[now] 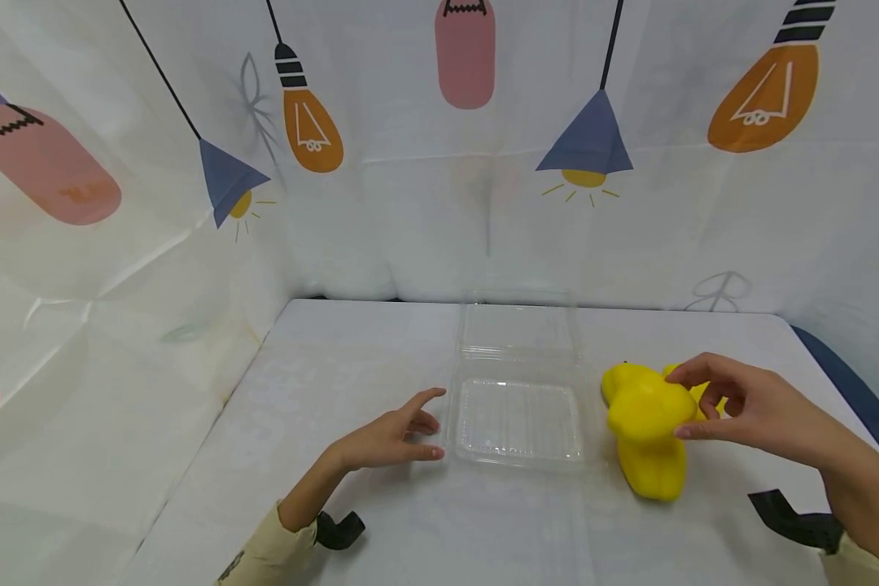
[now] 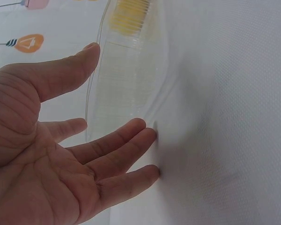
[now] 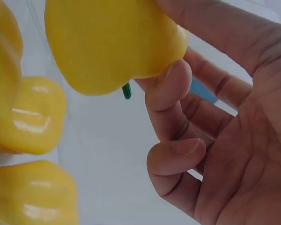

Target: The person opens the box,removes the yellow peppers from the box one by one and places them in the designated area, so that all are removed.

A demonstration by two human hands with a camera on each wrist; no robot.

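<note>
My right hand point(image 1: 750, 403) pinches a yellow bell pepper point(image 3: 112, 42) between thumb and fingers, its green stem pointing down in the right wrist view. Beneath and around this held pepper lie several other yellow bell peppers point(image 1: 653, 472), partly hidden by it and by the hand. A clear plastic clamshell box point(image 1: 518, 419) lies with its lid folded back toward the wall. At its left side is my left hand point(image 1: 391, 439), fingers spread and loosely bent, holding nothing. The left fingertips are close to the box's edge; whether they touch it I cannot tell.
A white-covered table point(image 1: 322, 358) carries everything. Behind it and to its left hangs a white cloth point(image 1: 425, 203) printed with lamps and bulbs. Something dark blue point(image 1: 850, 382) shows beyond the table's right edge.
</note>
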